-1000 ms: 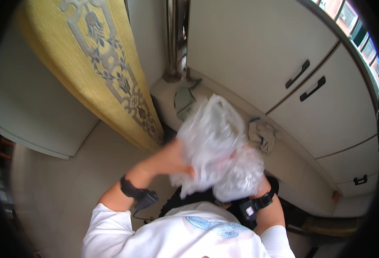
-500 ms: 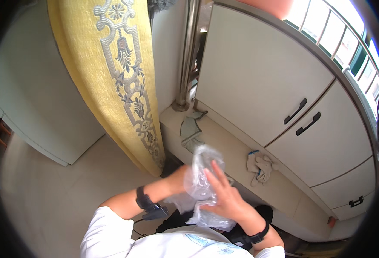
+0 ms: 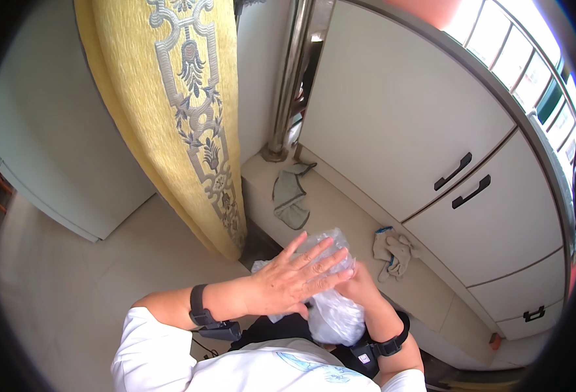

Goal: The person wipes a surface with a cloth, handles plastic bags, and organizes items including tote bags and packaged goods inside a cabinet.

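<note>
And here we're seeing the hands trading roles: a moment ago the right hand was the one spreading its fingers over the plastic, and now the left hand (image 3: 294,277) is opening wide across the front, fingers fanned and palm lying against the bag (image 3: 337,320). The right hand (image 3: 361,285) is dropping to the far side, curling in at the bag's 2 o'clock, though its fingertips are hiding and we cannot tell how tightly it's closing. A second back we were watching a big, puffed-out billow; now the plastic is sitting lower and smaller, which to our eye is making the handling more compact, with both hands working one bunched bundle. We're finding that bag at 5 o'clock from the middle of the view, hanging in front of the dark lap. It's looking whitish and see-through, crinkled and shiny, one lobe poking above the left fingers, a rounder one swelling beneath, a small flap showing at 10 o'clock. Farther off, the grey-green cloth (image 3: 291,197) is lying at the bag's 11 o'clock, the pale gloves (image 3: 395,251) near 1 o'clock, both resting on the ledge (image 3: 340,209).
</note>
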The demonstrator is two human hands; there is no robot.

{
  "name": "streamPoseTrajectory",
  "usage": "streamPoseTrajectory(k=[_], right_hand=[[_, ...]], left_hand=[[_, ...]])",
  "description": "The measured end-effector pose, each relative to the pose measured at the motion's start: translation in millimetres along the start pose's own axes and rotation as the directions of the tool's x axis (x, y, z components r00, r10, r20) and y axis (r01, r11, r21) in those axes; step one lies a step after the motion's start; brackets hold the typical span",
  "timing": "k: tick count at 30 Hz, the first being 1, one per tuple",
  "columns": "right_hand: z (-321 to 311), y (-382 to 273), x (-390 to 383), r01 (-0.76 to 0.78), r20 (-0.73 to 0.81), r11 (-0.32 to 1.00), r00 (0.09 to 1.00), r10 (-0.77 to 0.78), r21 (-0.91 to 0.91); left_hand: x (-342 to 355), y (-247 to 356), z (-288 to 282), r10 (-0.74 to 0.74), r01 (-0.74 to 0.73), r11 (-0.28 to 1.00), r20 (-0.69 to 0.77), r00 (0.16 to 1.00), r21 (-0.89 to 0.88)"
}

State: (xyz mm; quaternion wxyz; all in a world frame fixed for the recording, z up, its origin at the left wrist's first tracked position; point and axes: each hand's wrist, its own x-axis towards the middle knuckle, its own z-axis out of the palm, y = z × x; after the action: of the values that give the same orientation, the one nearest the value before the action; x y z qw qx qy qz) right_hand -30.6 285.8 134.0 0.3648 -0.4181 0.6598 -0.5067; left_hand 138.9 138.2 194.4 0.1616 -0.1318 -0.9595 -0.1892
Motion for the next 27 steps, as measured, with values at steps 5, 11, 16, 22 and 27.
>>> streamPoseTrajectory(k=[5,11,16,22,27], right_hand=[[-11.4,-22.2,-14.1,-0.199,0.385,0.86,0.923,0.002,0.471],[-18.1,-31.8,-48.5,-0.287,0.256,0.774,0.952,0.166,0.565],[-13.7,-41.0,-50.3,-0.312,0.171,0.735,0.95,0.263,0.602],[-14.3,-51.7,-55.2,-0.276,0.052,0.666,0.941,0.335,0.693],[-19.6,-78.4,-53.0,-0.181,-0.039,0.538,0.927,0.373,0.823]], left_hand=[[-1.2,-11.3,13.0,0.141,-0.165,0.904,-0.09,0.986,-0.395],[11.4,1.5,-0.6,0.207,-0.199,0.601,-0.09,0.974,-0.774],[16.2,0.3,-12.0,0.092,-0.116,0.639,-0.073,0.993,-0.761],[17.1,-36.5,7.0,-0.023,-0.019,0.878,-0.081,0.996,-0.479],[25.9,-111.1,-17.9,-0.51,0.062,0.475,-0.217,0.833,-0.878]])
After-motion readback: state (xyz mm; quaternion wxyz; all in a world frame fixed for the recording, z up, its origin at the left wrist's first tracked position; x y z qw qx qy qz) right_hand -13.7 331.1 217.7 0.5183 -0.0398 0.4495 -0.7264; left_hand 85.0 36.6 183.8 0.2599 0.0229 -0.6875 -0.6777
